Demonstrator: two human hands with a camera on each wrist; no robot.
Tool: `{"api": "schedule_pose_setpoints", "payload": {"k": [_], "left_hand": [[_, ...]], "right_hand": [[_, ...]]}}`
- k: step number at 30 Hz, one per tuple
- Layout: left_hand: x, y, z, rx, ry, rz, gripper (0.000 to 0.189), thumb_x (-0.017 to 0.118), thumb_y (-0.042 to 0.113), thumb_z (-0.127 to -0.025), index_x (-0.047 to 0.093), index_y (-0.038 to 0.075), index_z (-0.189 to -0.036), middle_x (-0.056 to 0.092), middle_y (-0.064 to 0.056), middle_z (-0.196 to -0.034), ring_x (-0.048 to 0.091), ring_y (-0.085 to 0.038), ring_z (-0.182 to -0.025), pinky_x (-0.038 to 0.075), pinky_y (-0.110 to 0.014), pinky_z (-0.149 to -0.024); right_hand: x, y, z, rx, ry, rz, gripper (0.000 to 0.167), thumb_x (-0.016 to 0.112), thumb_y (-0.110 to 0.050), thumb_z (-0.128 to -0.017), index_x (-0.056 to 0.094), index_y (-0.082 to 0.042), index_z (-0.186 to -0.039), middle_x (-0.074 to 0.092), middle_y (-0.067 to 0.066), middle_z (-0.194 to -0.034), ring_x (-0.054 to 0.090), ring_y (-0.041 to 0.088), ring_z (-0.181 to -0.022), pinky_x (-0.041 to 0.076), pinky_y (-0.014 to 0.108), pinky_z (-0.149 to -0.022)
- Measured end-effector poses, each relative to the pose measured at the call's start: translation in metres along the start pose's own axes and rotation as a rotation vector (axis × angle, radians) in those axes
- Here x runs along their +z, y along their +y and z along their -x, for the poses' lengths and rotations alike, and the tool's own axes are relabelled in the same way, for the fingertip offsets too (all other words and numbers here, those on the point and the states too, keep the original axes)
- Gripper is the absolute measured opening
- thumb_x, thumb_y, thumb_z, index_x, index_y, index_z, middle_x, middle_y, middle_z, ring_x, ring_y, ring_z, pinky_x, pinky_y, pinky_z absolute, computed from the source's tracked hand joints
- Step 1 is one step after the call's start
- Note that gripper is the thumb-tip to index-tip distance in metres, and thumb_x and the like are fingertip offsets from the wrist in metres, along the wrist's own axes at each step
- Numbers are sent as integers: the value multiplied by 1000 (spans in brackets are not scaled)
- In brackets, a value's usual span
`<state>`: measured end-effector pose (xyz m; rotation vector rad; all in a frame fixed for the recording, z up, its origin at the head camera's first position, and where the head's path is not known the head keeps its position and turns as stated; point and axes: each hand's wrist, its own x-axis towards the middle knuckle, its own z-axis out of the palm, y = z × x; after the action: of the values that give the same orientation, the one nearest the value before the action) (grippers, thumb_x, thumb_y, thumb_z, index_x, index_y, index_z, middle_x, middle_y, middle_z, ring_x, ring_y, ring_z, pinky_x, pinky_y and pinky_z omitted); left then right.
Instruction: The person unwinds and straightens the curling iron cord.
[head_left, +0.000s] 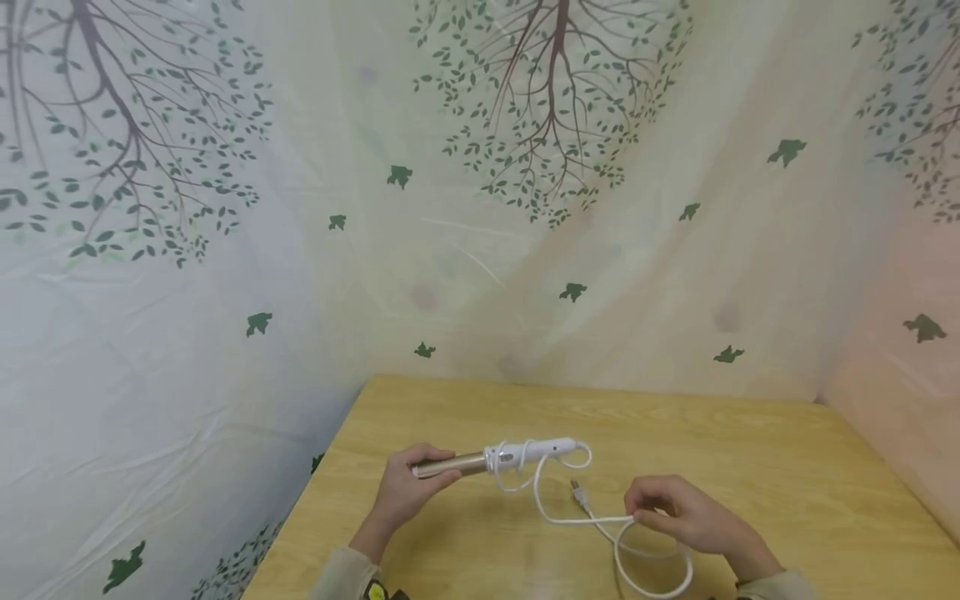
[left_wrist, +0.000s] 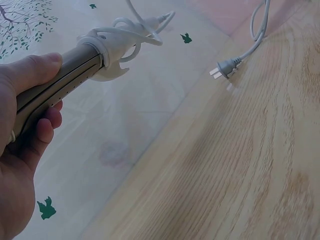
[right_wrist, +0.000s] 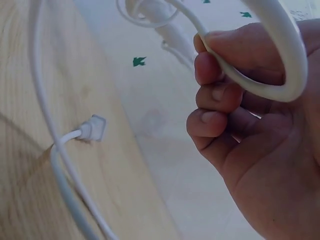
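Note:
My left hand (head_left: 407,492) grips a hair straightener (head_left: 528,452) by its gold-brown barrel, thumb on one side and fingers curled round the other. Its white handle end points right, with loops of white cord (left_wrist: 135,37) wound loosely about it. Between the thumb and index finger of my right hand (head_left: 693,514), a stretch of the same cord (right_wrist: 227,70) is pinched. From there the cord hangs in a loop below the hand. Its two-pronged plug (head_left: 579,494) dangles or lies between the hands; the left wrist view shows the plug (left_wrist: 226,68) with its prongs bare.
A wood-grain table (head_left: 450,408) lies under both hands. Behind it and at both sides hang pale curtains (head_left: 487,275) printed with trees and green birds. The table's far edge meets the back curtain.

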<state>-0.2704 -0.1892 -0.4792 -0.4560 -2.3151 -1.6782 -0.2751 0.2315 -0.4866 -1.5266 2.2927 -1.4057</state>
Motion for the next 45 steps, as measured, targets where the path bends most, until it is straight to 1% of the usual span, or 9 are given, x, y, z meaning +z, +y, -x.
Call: {"api": "schedule_pose_setpoints", "payload": {"k": [5,11,14,19,24,29,36,38,45], "left_hand": [[0,7,2,10,-11,-1,28,82,11,-76,71,2,-100,71,-13,-96,63,-12,-80,53,-26,-70],[4,-20,-4,16,-23,-3,31,83,10,-76,71,2,-103,71,-13,-100,64,-12,-82,54,-26,-72],[6,-30,-5,40,-34,15,32,83,13,-76,71,3,-103,72,-12,-100,65,-13,-82,54,-27,-73],[7,-35,-5,67,-38,40,31,84,17,-75,73,7,-101,73,-10,-99,67,-14,-81,55,-28,-71],[9,-36,-4,77,-36,27,32,85,20,-74,73,6,-100,73,-7,-97,66,-16,-80,55,-29,-70],[10,-37,-4,55,-42,33,31,85,20,-74,73,7,-100,72,-7,-97,65,-15,-80,54,-28,-70],[11,-35,-2,0,-52,17,31,85,16,-74,73,8,-101,71,-9,-100,63,-13,-81,53,-27,-71],[12,-33,-1,-16,-60,9,31,84,14,-74,73,7,-102,71,-10,-101,62,-13,-81,52,-26,-72],[9,-3,3,-3,-95,-10,32,83,13,-76,71,-1,-103,71,-13,-101,62,-11,-81,53,-26,-72]], "right_hand": [[-6,-7,-3,-94,-10,-57,30,49,19,-90,59,-7,-100,61,10,-88,59,19,-79,53,28,-73],[-20,-10,-9,-254,2,-167,41,39,32,-82,56,1,-103,53,11,-90,49,24,-75,48,33,-62],[-26,-11,-12,-282,17,-205,44,35,34,-81,55,2,-104,50,13,-89,46,24,-76,46,34,-63],[-34,-18,-16,-302,64,-264,42,31,34,-83,53,6,-105,51,12,-95,47,22,-82,45,34,-67],[-41,-24,-21,-326,172,-205,44,32,34,-81,55,6,-106,57,7,-101,49,18,-86,46,28,-71],[-49,-26,-28,-310,276,-131,38,35,34,-82,56,9,-103,58,3,-99,48,16,-82,43,27,-68],[-53,-31,-31,-138,410,12,23,42,24,-89,55,8,-100,61,-5,-101,54,6,-85,46,18,-73],[-54,-31,-33,-123,457,38,22,44,23,-90,56,7,-99,61,-3,-100,55,5,-85,46,18,-72],[-60,-32,-44,-90,624,102,15,47,19,-91,56,9,-98,60,-7,-93,50,7,-78,43,19,-66]]}}
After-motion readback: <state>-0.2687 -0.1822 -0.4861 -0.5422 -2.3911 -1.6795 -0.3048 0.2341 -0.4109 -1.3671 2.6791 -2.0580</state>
